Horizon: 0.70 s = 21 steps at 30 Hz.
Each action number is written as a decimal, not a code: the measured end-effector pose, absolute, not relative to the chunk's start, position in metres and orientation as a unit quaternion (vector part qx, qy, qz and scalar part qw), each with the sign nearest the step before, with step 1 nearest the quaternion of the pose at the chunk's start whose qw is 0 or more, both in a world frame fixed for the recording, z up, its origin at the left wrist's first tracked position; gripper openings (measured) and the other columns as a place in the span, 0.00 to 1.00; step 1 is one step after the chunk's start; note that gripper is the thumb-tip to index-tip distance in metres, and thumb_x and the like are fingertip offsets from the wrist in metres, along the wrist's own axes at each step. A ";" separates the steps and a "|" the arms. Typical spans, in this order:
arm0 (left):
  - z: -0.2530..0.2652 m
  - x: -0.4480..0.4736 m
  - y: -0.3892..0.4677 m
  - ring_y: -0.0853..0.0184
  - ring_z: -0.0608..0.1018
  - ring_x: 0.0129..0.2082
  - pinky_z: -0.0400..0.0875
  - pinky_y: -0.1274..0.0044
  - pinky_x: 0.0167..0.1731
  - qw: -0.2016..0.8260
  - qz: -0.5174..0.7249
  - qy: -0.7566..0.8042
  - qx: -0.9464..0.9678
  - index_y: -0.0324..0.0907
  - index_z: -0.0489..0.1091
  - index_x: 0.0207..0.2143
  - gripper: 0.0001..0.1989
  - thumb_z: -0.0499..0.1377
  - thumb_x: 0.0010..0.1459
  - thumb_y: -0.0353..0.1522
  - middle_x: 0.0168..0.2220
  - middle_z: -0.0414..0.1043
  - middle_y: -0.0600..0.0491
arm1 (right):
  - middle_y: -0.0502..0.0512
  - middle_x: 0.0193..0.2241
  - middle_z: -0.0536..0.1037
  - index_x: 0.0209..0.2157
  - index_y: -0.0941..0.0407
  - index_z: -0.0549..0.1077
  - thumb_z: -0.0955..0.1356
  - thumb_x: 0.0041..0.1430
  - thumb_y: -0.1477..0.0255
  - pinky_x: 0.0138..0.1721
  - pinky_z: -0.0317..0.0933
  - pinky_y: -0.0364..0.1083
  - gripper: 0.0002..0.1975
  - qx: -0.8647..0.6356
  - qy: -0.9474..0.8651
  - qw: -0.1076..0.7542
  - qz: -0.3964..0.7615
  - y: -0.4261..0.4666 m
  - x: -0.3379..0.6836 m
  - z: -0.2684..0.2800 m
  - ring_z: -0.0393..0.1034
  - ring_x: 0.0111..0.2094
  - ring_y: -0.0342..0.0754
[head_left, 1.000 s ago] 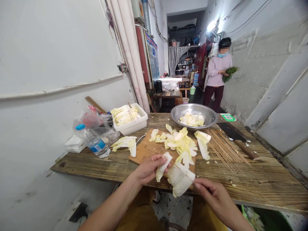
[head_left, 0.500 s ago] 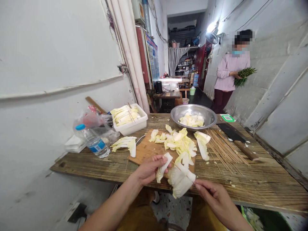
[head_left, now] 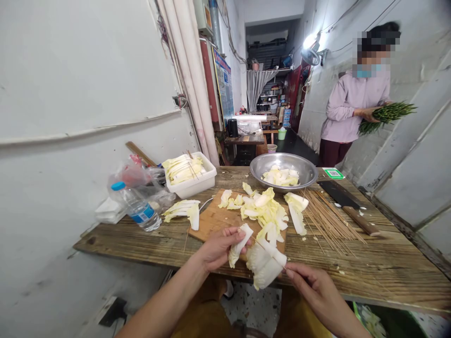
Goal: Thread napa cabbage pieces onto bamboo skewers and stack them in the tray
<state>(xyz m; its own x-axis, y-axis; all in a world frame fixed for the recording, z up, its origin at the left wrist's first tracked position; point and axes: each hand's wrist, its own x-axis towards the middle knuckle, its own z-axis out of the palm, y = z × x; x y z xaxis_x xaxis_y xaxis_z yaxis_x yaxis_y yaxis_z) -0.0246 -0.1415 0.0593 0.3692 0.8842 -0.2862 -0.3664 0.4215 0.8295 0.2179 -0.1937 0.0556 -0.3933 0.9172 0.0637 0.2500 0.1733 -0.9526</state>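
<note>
Between the thumb and fingers of my left hand (head_left: 219, 248) is a piece of napa cabbage leaf (head_left: 238, 249). My right hand (head_left: 312, 282) pinches the end of a thin wooden skewer (head_left: 284, 268), mostly covered by the pale cabbage leaves (head_left: 265, 266) threaded on it. The skewer's other end reaches the piece in my left hand; whether it pierces that piece is hard to see. Both hands hover at the table's near edge, before a wooden cutting board (head_left: 214, 218) with a heap of loose cabbage leaves (head_left: 266, 209) on it.
Loose skewers (head_left: 329, 220) and a cleaver (head_left: 359, 219) lie right. Behind the board stand a steel bowl (head_left: 312, 176) and a white tub (head_left: 192, 188) of skewered cabbage. A water bottle (head_left: 137, 206) leans at left. A person (head_left: 352, 108) holding green vegetables stands beyond the table.
The person in the background has come nearer and to the right, still holding the green bunch. My hands, the skewer and the cabbage stay practically still.
</note>
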 end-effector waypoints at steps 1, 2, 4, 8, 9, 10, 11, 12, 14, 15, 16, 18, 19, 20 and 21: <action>0.059 -0.025 -0.141 0.76 0.72 0.19 0.64 0.85 0.21 0.752 0.415 0.379 0.344 0.34 0.71 0.28 0.14 0.68 0.43 0.35 0.26 0.74 0.51 | 0.55 0.38 0.80 0.42 0.54 0.77 0.62 0.60 0.60 0.42 0.65 0.46 0.17 -0.428 -0.686 0.346 0.477 -0.194 0.218 0.056 0.73 0.39 0.51; 0.059 -0.025 -0.141 0.76 0.71 0.20 0.64 0.84 0.22 0.752 0.414 0.379 0.347 0.34 0.72 0.28 0.14 0.68 0.43 0.35 0.26 0.74 0.51 | 0.54 0.38 0.80 0.42 0.54 0.77 0.62 0.60 0.60 0.42 0.65 0.46 0.17 -0.429 -0.688 0.344 0.473 -0.194 0.218 0.056 0.73 0.39 0.51; 0.058 -0.026 -0.141 0.76 0.71 0.20 0.64 0.84 0.22 0.749 0.413 0.378 0.355 0.34 0.72 0.28 0.14 0.68 0.44 0.36 0.26 0.73 0.50 | 0.54 0.37 0.80 0.42 0.53 0.77 0.62 0.60 0.60 0.42 0.65 0.46 0.17 -0.431 -0.692 0.342 0.467 -0.193 0.218 0.057 0.73 0.38 0.51; 0.058 -0.027 -0.141 0.76 0.71 0.21 0.64 0.84 0.23 0.732 0.417 0.385 0.377 0.34 0.72 0.29 0.14 0.67 0.44 0.36 0.27 0.74 0.50 | 0.54 0.39 0.79 0.43 0.53 0.76 0.62 0.61 0.60 0.42 0.65 0.47 0.17 -0.427 -0.690 0.342 0.474 -0.193 0.217 0.059 0.73 0.39 0.51; 0.059 -0.027 -0.141 0.76 0.71 0.21 0.64 0.84 0.23 0.727 0.416 0.389 0.384 0.34 0.73 0.29 0.14 0.67 0.45 0.37 0.27 0.74 0.49 | 0.54 0.39 0.79 0.43 0.53 0.76 0.62 0.61 0.61 0.43 0.65 0.47 0.17 -0.425 -0.690 0.340 0.477 -0.193 0.216 0.059 0.73 0.39 0.51; 0.060 -0.027 -0.141 0.76 0.71 0.20 0.65 0.83 0.24 0.724 0.415 0.391 0.390 0.34 0.73 0.29 0.14 0.67 0.45 0.37 0.27 0.74 0.49 | 0.54 0.39 0.79 0.43 0.53 0.76 0.62 0.61 0.61 0.43 0.65 0.47 0.17 -0.423 -0.690 0.338 0.480 -0.192 0.216 0.060 0.73 0.40 0.51; 0.061 -0.027 -0.141 0.75 0.71 0.20 0.65 0.83 0.24 0.721 0.413 0.391 0.395 0.33 0.73 0.29 0.14 0.67 0.45 0.37 0.27 0.74 0.49 | 0.54 0.39 0.79 0.43 0.53 0.76 0.62 0.61 0.61 0.43 0.65 0.47 0.17 -0.422 -0.690 0.335 0.484 -0.192 0.216 0.060 0.73 0.40 0.51; 0.062 -0.027 -0.141 0.75 0.71 0.20 0.65 0.83 0.25 0.720 0.411 0.391 0.400 0.33 0.73 0.28 0.14 0.67 0.45 0.37 0.27 0.74 0.49 | 0.54 0.40 0.79 0.43 0.53 0.76 0.62 0.61 0.61 0.44 0.65 0.47 0.17 -0.421 -0.690 0.332 0.487 -0.192 0.215 0.061 0.73 0.40 0.51; 0.063 -0.028 -0.141 0.75 0.71 0.20 0.65 0.82 0.25 0.718 0.409 0.390 0.407 0.33 0.74 0.27 0.14 0.67 0.45 0.37 0.26 0.74 0.50 | 0.53 0.40 0.79 0.43 0.52 0.76 0.62 0.61 0.61 0.44 0.64 0.46 0.16 -0.416 -0.690 0.328 0.493 -0.191 0.214 0.062 0.73 0.40 0.50; 0.063 -0.028 -0.142 0.75 0.71 0.21 0.65 0.83 0.25 0.717 0.409 0.391 0.408 0.33 0.74 0.27 0.14 0.67 0.45 0.37 0.26 0.74 0.50 | 0.53 0.39 0.79 0.43 0.52 0.76 0.62 0.61 0.61 0.44 0.64 0.46 0.16 -0.415 -0.689 0.327 0.495 -0.191 0.214 0.062 0.73 0.40 0.50; 0.063 -0.029 -0.142 0.75 0.71 0.20 0.65 0.83 0.25 0.716 0.409 0.393 0.407 0.33 0.74 0.27 0.14 0.67 0.44 0.37 0.25 0.74 0.50 | 0.53 0.39 0.79 0.43 0.52 0.76 0.63 0.60 0.61 0.44 0.64 0.47 0.16 -0.415 -0.688 0.328 0.496 -0.191 0.214 0.062 0.73 0.40 0.50; 0.062 -0.029 -0.142 0.75 0.71 0.20 0.65 0.83 0.25 0.717 0.411 0.396 0.400 0.33 0.74 0.26 0.14 0.67 0.44 0.37 0.25 0.74 0.50 | 0.52 0.38 0.80 0.43 0.51 0.76 0.63 0.60 0.61 0.44 0.65 0.47 0.16 -0.419 -0.685 0.331 0.495 -0.190 0.214 0.063 0.73 0.40 0.50; 0.062 -0.030 -0.142 0.75 0.71 0.20 0.65 0.83 0.25 0.719 0.412 0.397 0.395 0.34 0.73 0.26 0.14 0.68 0.43 0.37 0.25 0.74 0.51 | 0.52 0.38 0.80 0.43 0.51 0.77 0.64 0.59 0.60 0.44 0.65 0.47 0.16 -0.423 -0.684 0.332 0.493 -0.190 0.214 0.062 0.73 0.39 0.50; 0.061 -0.030 -0.142 0.75 0.71 0.20 0.65 0.83 0.25 0.722 0.413 0.396 0.389 0.34 0.73 0.27 0.15 0.68 0.43 0.37 0.25 0.74 0.51 | 0.52 0.37 0.80 0.42 0.51 0.77 0.63 0.59 0.60 0.43 0.65 0.47 0.16 -0.428 -0.683 0.333 0.490 -0.190 0.214 0.062 0.73 0.39 0.50; 0.060 -0.030 -0.142 0.75 0.71 0.20 0.65 0.83 0.25 0.726 0.413 0.395 0.382 0.34 0.73 0.27 0.15 0.68 0.43 0.37 0.25 0.74 0.51 | 0.52 0.36 0.80 0.42 0.52 0.77 0.63 0.59 0.60 0.43 0.65 0.46 0.16 -0.432 -0.683 0.333 0.486 -0.190 0.215 0.061 0.73 0.38 0.50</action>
